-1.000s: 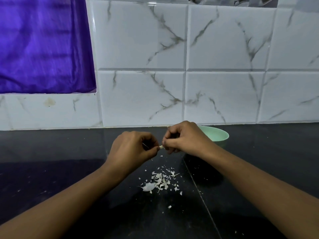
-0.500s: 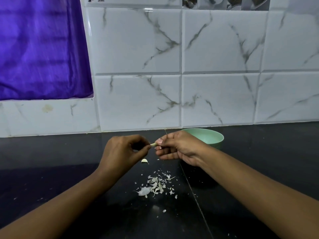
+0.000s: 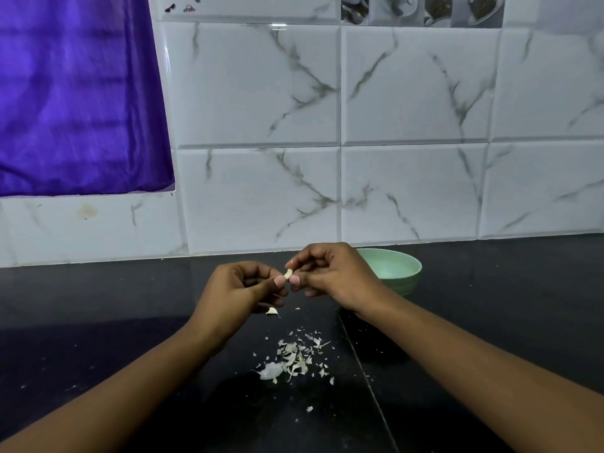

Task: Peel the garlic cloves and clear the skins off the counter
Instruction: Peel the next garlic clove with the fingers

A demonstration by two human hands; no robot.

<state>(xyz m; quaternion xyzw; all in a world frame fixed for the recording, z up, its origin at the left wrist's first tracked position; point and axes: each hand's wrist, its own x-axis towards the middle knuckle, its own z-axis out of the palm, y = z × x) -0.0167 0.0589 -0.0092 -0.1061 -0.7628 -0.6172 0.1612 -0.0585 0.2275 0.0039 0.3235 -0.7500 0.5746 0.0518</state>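
Lying nearest on the dark worktop (image 3: pixel 130 338), between the two forearms that reach in from the near corners, is a loose heap of garlic skins (image 3: pixel 292 359), with stray flecks scattered round it and a few nearer still. A thin seam (image 3: pixel 367 377) in the surface runs just right of the heap. Farther on, a small pale piece (image 3: pixel 272 311), clove or husk I cannot tell, sits on the worktop just below the left hand (image 3: pixel 237 289). Both hands are raised above the surface, knuckles up and fingers curled inward, meeting tip to tip. The garlic clove (image 3: pixel 288 273) sits between them: the left grip nips its lower end with thumb against curled forefinger, and the right hand (image 3: pixel 333 273) pinches it from above and the right between forefinger and thumb, its other fingers tucked under. Dark worktop stretches well out to the left and right of the hands. Just beyond the right hand stands a pale green bowl (image 3: pixel 407 279), partly hidden by that hand, near the worktop's far edge. Behind it rises a white veined tiled wall (image 3: pixel 261 191), with a purple cloth (image 3: pixel 75 93) hanging at far left.
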